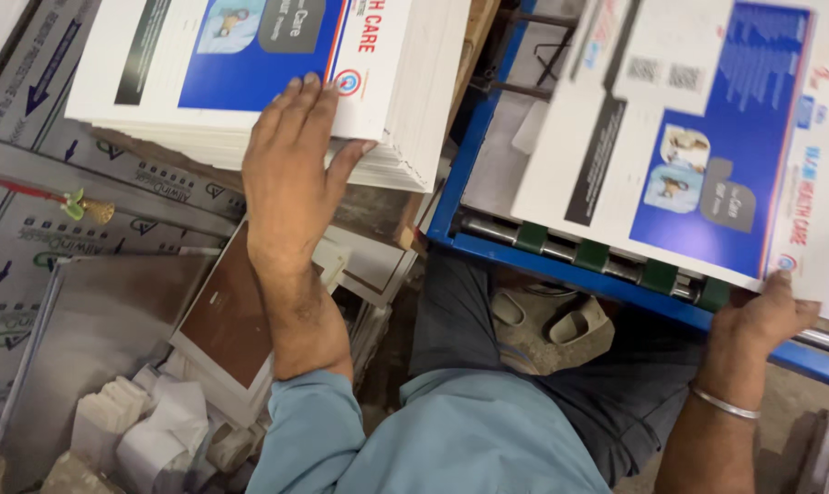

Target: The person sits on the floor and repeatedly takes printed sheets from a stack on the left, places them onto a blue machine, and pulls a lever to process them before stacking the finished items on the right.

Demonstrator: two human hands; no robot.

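Printed sheet [698, 137] over blue machine bed [561, 265]

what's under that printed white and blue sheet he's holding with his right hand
Under the printed white-and-blue sheet held by the right hand lie a metal roller with green bands and the blue machine frame. The sheet covers the rest of the bed.

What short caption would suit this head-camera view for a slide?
Left hand rests flat on a stack of printed sheets while right hand grips one sheet over a blue machine.
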